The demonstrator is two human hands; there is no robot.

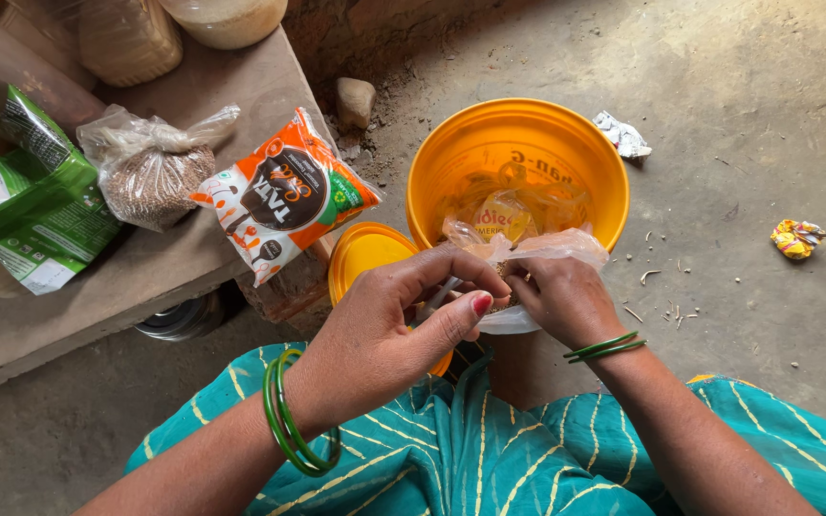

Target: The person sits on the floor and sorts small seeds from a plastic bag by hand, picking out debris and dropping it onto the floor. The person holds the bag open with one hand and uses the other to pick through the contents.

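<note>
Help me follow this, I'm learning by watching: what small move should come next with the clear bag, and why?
Probably part the clear plastic bag at its mouth: both the left hand and right hand pinch it at the top, over the open yellow bucket.

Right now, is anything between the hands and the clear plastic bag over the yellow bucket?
Nothing visible. The left hand and right hand already pinch the clear plastic bag directly, just above the yellow bucket.
</note>
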